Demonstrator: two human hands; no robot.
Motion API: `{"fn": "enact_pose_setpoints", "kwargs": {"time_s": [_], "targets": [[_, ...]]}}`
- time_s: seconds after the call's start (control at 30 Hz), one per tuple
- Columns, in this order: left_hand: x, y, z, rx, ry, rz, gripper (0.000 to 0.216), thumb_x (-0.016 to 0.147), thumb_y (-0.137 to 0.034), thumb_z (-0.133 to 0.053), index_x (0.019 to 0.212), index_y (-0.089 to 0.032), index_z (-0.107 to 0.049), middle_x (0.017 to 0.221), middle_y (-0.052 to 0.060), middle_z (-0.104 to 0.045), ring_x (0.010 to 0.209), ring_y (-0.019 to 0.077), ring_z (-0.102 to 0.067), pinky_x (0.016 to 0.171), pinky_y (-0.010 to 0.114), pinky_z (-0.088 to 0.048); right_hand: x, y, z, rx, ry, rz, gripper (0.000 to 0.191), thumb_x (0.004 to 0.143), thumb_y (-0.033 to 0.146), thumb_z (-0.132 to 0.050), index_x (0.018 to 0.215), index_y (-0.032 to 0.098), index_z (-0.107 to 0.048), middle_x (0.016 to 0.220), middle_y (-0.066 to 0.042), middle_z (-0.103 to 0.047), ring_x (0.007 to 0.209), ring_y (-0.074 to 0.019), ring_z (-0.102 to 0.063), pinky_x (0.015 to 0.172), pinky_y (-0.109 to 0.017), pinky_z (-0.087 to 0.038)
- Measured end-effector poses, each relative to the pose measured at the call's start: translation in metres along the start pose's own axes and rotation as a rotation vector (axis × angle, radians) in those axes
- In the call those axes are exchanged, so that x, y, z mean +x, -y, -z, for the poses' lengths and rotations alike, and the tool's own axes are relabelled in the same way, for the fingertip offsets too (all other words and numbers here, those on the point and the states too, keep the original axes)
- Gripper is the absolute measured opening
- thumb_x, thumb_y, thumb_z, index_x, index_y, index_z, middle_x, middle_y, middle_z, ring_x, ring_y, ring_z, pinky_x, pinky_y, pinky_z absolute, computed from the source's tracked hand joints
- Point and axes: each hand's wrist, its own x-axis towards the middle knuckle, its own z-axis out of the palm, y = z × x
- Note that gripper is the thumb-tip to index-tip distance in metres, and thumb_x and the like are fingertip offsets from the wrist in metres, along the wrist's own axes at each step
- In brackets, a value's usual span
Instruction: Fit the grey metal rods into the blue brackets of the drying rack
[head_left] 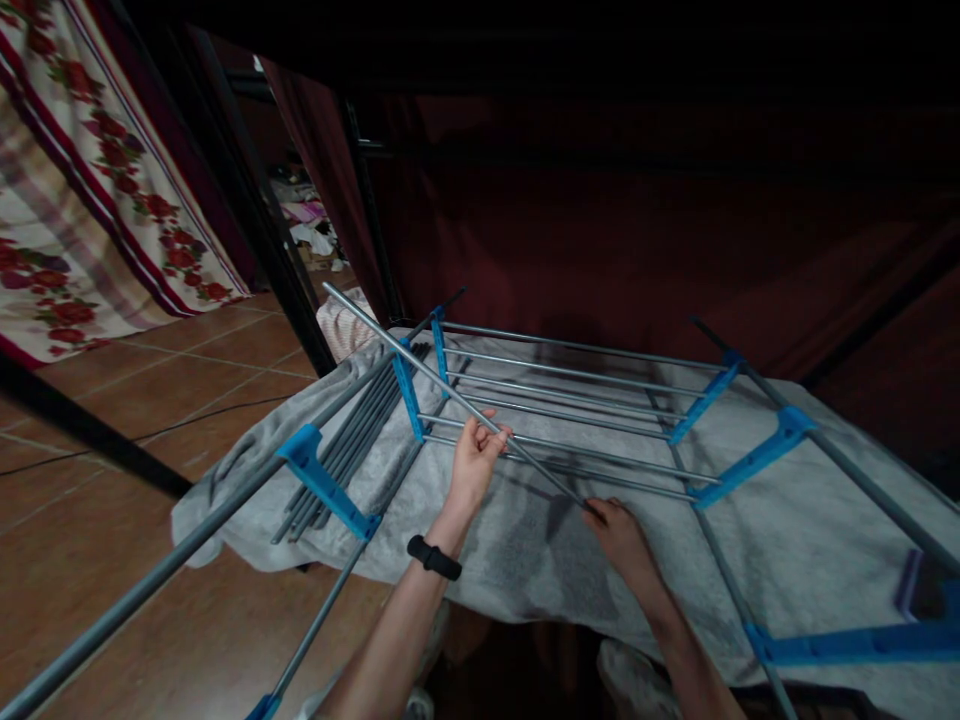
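Note:
A long grey metal rod [442, 383] slants from the upper left down to the right above the bed. My left hand [480, 450], with a black band on its wrist, pinches this rod near its middle. At the rod's lower right end, my right hand [611, 530] has its fingers closed round the tip. Beneath and behind lies a partly built rack of grey tubes, with thin crossbars [562, 385] running between blue plastic brackets. One blue bracket [330, 485] on the left has no crossbar in it, and another blue bracket [750, 465] stands at the right.
Several loose grey rods [349, 435] lie in a bundle on the grey blanket [525, 545] at left. Long side tubes [165, 575] reach toward me. Dark bed posts [255, 180] stand at left, near a floral curtain [112, 170]. A cable [187, 425] crosses the tiled floor.

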Motion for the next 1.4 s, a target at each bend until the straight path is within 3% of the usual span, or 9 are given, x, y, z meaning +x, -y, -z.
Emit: {"fn": "enact_pose_setpoints", "kwargs": {"time_s": [0.33,0.5,0.67,0.83,1.0,1.23,1.4], "targets": [[-0.013,0.016,-0.011,0.081,0.099,0.049,0.044,0.077,-0.028,-0.078,0.112,-0.021,-0.053,0.088,0.001,-0.070,0.082,0.0151,-0.068,0.073,0.026,-0.050,-0.002,0.022,-0.010,-0.104,0.151,0.029,0.030,0.085,0.027,-0.053,0.103,0.020,-0.075,0.100,-0.011,-0.074,0.092,-0.0244,-0.069,0.087,-0.035,-0.051],[-0.027,0.025,-0.020,0.114,0.185,0.025,0.041,0.083,-0.028,-0.070,0.118,-0.021,-0.050,0.083,-0.001,-0.066,0.082,0.0146,-0.065,0.079,0.028,-0.047,-0.006,0.036,-0.019,0.066,0.241,0.047,0.029,0.083,0.023,-0.051,0.100,0.022,-0.074,0.100,-0.008,-0.075,0.093,-0.0228,-0.070,0.088,-0.036,-0.052],[-0.028,0.013,-0.016,0.228,0.252,-0.047,0.039,0.091,-0.030,-0.060,0.127,-0.020,-0.048,0.078,-0.002,-0.061,0.076,0.0148,-0.058,0.075,0.028,-0.044,-0.006,0.030,-0.025,0.293,0.314,0.039,0.035,0.078,0.024,-0.055,0.108,0.024,-0.072,0.106,-0.008,-0.076,0.097,-0.0233,-0.071,0.092,-0.040,-0.054],[-0.018,-0.007,-0.005,0.323,0.258,-0.102,0.038,0.092,-0.028,-0.057,0.129,-0.020,-0.051,0.079,-0.001,-0.058,0.076,0.0150,-0.055,0.076,0.028,-0.043,0.006,0.015,-0.012,0.470,0.211,-0.040,0.031,0.076,0.039,-0.065,0.102,0.024,-0.074,0.102,-0.008,-0.077,0.096,-0.0245,-0.071,0.093,-0.043,-0.054],[-0.013,-0.018,0.005,0.375,0.288,-0.138,0.037,0.092,-0.026,-0.055,0.127,-0.019,-0.055,0.083,0.001,-0.060,0.076,0.0152,-0.055,0.077,0.028,-0.045,0.019,0.016,0.016,0.618,0.104,-0.131,0.047,0.066,0.057,-0.078,0.098,0.023,-0.076,0.094,-0.009,-0.077,0.086,-0.0254,-0.070,0.081,-0.043,-0.057],[-0.003,-0.015,0.029,0.655,0.235,-0.169,0.012,0.086,-0.021,-0.052,0.088,-0.019,-0.064,0.082,0.000,-0.062,0.075,0.0154,-0.054,0.071,0.026,-0.042,0.022,0.021,0.047,0.734,-0.080,-0.175,0.048,0.065,0.056,-0.083,0.099,0.023,-0.076,0.095,-0.008,-0.077,0.081,-0.0215,-0.068,0.081,-0.040,-0.056],[0.005,-0.011,0.052,0.853,0.248,-0.230,0.015,0.081,-0.016,-0.050,0.083,-0.020,-0.064,0.081,0.001,-0.066,0.083,0.0190,-0.061,0.080,0.029,-0.045,0.024,0.011,0.056,0.789,-0.169,-0.215,0.047,0.067,0.052,-0.082,0.103,0.023,-0.075,0.099,-0.007,-0.076,0.084,-0.0199,-0.068,0.082,-0.038,-0.054]]}}
